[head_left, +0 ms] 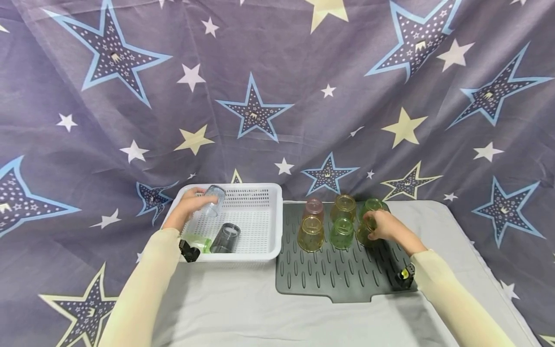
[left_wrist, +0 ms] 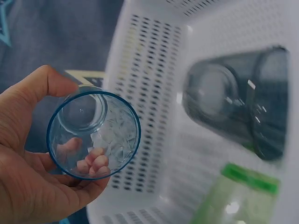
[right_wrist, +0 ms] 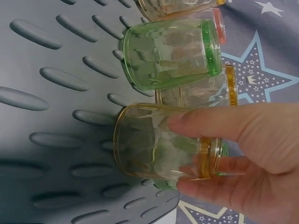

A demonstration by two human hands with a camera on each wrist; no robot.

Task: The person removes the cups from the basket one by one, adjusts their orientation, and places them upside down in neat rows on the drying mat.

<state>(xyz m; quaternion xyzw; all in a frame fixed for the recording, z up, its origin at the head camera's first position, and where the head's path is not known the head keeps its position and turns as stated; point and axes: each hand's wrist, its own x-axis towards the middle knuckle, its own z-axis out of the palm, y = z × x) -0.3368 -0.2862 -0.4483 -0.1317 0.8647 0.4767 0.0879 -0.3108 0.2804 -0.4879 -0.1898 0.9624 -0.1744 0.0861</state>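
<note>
Head: the hands are apart; the left hand [head_left: 192,204] grips a blue-rimmed glass [head_left: 214,205], long axis tilted, and the right hand [head_left: 386,225] an amber glass [head_left: 363,238] over the mat [head_left: 321,279]. Left wrist: the blue-rimmed glass's mouth faces the camera. Right wrist: the amber glass's mouth faces the mat, base palmward.

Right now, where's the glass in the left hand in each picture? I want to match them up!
Head: the glass is left of centre, in the left hand, by the white basket's far left corner.
Left wrist: left half, its blue rim facing the camera.
Right wrist: not in it; the right hand grips a yellow glass there.
Shared landmark: the starry curtain, in all three.
</note>
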